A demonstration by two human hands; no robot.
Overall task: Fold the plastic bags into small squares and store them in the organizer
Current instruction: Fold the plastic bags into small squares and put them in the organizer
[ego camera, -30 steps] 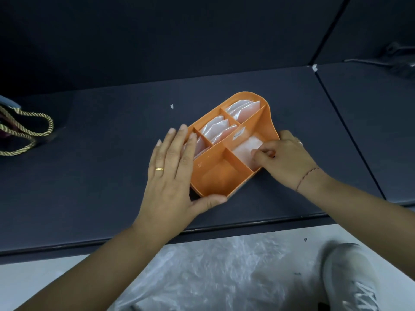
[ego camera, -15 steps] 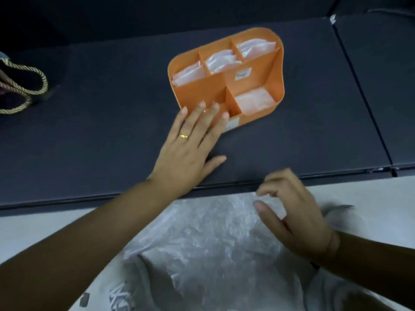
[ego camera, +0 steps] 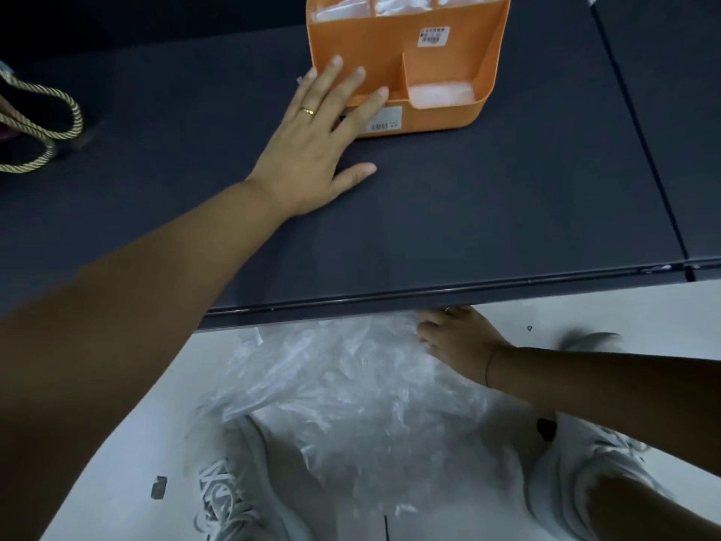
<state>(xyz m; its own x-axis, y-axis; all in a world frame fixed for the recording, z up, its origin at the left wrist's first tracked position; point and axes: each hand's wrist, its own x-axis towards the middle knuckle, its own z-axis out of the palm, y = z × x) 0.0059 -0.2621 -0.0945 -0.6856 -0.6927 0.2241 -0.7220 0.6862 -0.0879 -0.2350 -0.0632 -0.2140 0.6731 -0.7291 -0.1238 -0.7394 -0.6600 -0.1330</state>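
Note:
The orange organizer (ego camera: pixel 441 60) stands at the far side of the dark table (ego camera: pixel 487 212). Folded white bags (ego camera: pixel 343 11) fill its back compartments, and one folded bag (ego camera: pixel 441 93) lies in the front right compartment. My left hand (ego camera: pixel 316 146) lies flat on the table, its straight fingers resting on the organizer's front left corner. A heap of crumpled clear plastic bags (ego camera: pixel 351 384) lies on the white floor below the table edge. My right hand (ego camera: pixel 456 339) rests on that heap just under the table edge, which partly hides its fingers.
A bag with gold rope handles (ego camera: pixel 43 123) sits at the table's left edge. A seam (ego camera: pixel 640 142) splits the tabletop on the right. Two white shoes (ego camera: pixel 234 497) (ego camera: pixel 581 474) stand on the floor beside the heap.
My right hand left the organizer's front right compartment and dropped below the table edge onto the plastic heap. The view tilted down. My left hand moved from the organizer's left side to its front corner.

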